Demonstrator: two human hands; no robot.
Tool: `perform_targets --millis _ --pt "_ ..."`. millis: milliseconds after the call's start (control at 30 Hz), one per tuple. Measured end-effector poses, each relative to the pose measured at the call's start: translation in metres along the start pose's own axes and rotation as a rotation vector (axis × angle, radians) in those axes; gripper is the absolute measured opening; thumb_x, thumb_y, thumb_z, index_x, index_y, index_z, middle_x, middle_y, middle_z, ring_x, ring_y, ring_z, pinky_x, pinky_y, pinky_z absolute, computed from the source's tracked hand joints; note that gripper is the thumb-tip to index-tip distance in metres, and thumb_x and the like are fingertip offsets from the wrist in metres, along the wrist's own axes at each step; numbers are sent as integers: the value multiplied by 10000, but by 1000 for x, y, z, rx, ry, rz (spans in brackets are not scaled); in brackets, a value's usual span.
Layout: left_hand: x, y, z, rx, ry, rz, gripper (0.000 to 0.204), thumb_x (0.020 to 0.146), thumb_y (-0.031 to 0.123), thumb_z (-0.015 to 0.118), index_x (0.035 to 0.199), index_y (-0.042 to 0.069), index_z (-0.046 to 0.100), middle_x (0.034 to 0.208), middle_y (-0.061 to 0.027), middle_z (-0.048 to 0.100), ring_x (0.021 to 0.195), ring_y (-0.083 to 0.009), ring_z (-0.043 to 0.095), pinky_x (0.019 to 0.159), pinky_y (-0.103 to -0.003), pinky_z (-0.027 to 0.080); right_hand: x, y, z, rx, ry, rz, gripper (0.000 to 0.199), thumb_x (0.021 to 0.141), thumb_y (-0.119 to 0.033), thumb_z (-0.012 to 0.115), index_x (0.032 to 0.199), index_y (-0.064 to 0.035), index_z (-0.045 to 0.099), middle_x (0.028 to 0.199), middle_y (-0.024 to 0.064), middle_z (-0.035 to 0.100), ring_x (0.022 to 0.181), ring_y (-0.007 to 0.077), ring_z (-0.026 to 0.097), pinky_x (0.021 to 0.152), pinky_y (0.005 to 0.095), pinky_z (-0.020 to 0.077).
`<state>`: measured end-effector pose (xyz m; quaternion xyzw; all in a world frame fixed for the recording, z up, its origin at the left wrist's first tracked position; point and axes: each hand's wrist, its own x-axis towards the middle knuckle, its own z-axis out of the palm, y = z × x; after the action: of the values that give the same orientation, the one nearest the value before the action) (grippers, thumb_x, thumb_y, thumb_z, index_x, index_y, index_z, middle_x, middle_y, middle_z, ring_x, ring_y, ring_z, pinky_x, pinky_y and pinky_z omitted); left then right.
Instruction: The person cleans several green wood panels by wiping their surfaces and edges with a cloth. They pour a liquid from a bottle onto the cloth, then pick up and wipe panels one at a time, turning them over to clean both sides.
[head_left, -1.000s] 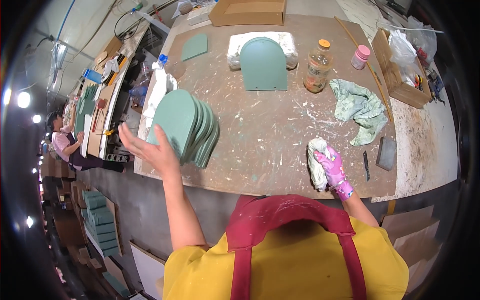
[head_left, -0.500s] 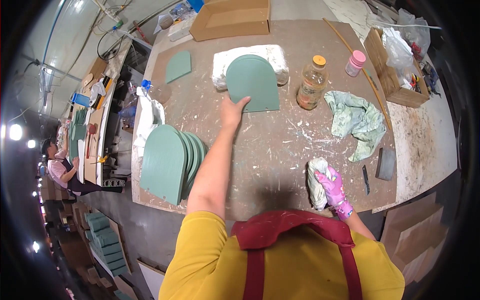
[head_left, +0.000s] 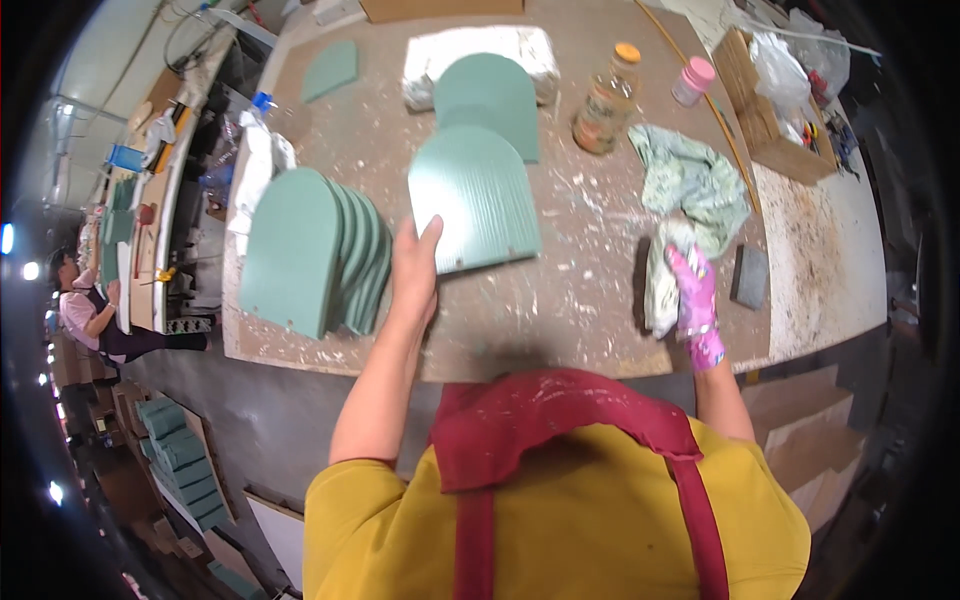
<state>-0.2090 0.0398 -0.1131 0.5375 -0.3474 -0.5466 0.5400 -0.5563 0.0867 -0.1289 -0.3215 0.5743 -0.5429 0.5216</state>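
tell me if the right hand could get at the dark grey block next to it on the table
Probably yes: the right hand, gloved and gripping a pale rag, lies beside the dark grey block, with only bare tabletop between them, though the rag fills its fingers.

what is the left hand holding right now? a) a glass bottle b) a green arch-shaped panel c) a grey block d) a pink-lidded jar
b: the bare left hand grips the lower edge of a green arch-shaped panel lifted over the table, while the bottle stands untouched further back.
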Motion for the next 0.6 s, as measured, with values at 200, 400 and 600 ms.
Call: perform_targets --millis 200,400,600 --pt "-103 -53 4 -124 -122 -506 346 915 140 523 1226 3 454 1099 -108 579 987 -182 559 845 -324 456 -10 -21 65 -670 -106 -206 261 846 -144 613 1053 9 566 901 83 636 787 194 618 730 290 493" --pt "-107 -75 -13 -66 -219 -619 392 908 190 528 1242 -5 460 1097 -108 578 983 -183 535 861 -320 423 -15 48 147 -1152 -478 -761 157 854 -222 533 969 -117 550 920 134 581 849 329 595 695 446 477" --pt "-106 -83 -20 112 -353 -427 340 903 208 519 1142 -30 482 993 -104 583 903 -139 520 814 -290 425 11 14 134 -1191 -438 -552 150 859 -184 506 979 -114 562 962 146 567 892 338 580 761 430 477"
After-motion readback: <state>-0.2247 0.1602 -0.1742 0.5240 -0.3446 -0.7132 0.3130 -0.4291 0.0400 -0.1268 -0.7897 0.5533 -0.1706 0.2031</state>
